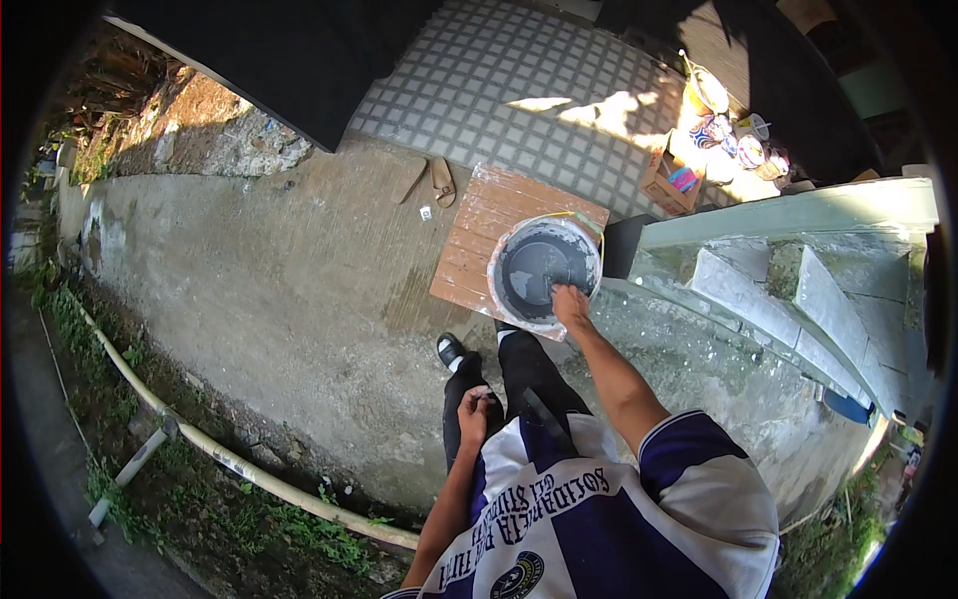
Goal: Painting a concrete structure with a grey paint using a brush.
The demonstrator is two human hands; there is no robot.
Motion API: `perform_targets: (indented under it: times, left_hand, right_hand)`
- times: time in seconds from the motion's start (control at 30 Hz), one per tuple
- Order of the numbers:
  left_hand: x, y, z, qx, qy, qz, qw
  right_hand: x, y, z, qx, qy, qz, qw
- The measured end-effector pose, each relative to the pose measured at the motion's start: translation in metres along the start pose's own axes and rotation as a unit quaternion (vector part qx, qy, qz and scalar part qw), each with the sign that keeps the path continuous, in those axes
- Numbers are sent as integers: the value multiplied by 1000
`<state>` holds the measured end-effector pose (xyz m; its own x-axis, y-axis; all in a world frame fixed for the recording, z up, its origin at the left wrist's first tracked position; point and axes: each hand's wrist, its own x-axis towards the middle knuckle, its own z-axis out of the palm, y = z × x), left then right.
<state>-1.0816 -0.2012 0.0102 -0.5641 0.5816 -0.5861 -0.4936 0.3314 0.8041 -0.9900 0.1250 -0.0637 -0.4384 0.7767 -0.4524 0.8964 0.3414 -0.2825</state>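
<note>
A round bucket (pixel 503 299) with grey paint-like liquid (pixel 535 262) in it stands on a low brown wooden board or stool top (pixel 468 239). My right hand (pixel 570 305) is at the bucket's near right side, over the grey liquid, with its fingers bent; it seems to grip a thin stick-like thing, though the fingers hide most of it. The bucket's yellow wire handle lies along the far rim. Away from the bucket, my left hand (pixel 474 408) rests by my left thigh with its fingers curled; whether anything small is in it cannot be made out.
Brown sandals (pixel 442 183) lie on the concrete beyond the board. A cardboard box (pixel 668 187) and several containers stand on the tiled floor at the far right. Painted steps (pixel 741 288) rise on the right. A pale pipe (pixel 247 468) edges the plants at the lower left.
</note>
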Motion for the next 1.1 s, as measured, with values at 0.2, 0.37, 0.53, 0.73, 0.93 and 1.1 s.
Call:
perform_targets:
  times: [0.2,0.37,0.53,0.73,0.93,1.1]
  left_hand:
    - [7,-7,3,-4,-15,35,999]
    - [3,3,-1,2,13,15,1000]
    - [9,15,-12,-20,44,-4,999]
    - [23,18,-62,-78,152,-19,985]
    - [15,37,-103,-43,126,-10,991]
    - [3,46,-137,-57,98,-4,994]
  right_hand:
    - [6,13,-3,-63,-32,14,997]
    - [-3,-3,-13,11,10,9,1000]
    - [-6,0,-14,11,50,-17,999]
    - [-30,-36,-47,400,268,68,874]
    - [-75,-27,-54,783,202,154,568]
    - [-101,-41,-43,909,194,182,321]
